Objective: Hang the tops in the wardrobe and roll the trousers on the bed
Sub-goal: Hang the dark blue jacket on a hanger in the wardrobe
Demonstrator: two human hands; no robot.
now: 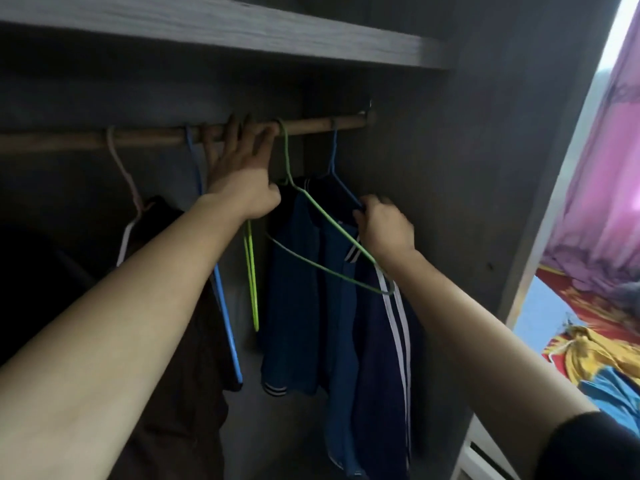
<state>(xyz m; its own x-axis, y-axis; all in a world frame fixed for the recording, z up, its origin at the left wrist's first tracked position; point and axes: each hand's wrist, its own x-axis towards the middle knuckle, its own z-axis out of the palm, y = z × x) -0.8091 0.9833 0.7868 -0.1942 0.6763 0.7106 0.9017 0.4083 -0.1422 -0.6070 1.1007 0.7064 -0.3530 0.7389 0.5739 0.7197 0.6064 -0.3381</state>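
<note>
**Finding.** The empty green hanger (325,216) hangs by its hook on the wooden rail (318,124). The hook sits immediately right of the left hand (242,168). That hand's fingers (235,133) are stretched up against the rail, the foremost touching the hook. Whether they pinch the hook cannot be told.

The hanger's long axis is skewed. It runs from far left at the hook to near right, across the front of the hung tops.

The right hand (384,226) lies just beside the hanger's upper arm. Its fingers are curled round the shoulder of the blue wire hanger (333,157), at the collar of the navy jacket (377,358). The left hand is nearer the hook, so in my judgement lifting the green hanger off falls to it.

**Hung items.** A blue jacket (298,289) hangs touching the navy jacket on its left. A second green hanger (252,282) hangs edge-on further left, beside the left wrist.

**Surface and room.** The wardrobe interior (450,202) is grey, dim and narrow, with a shelf (242,26) close above the rail. This leaves little clearance to unhook. To the right, past the wardrobe's edge, is the bed (540,313). A yellow top (595,355) lies on it unhung, under a pink curtain (602,168).
</note>
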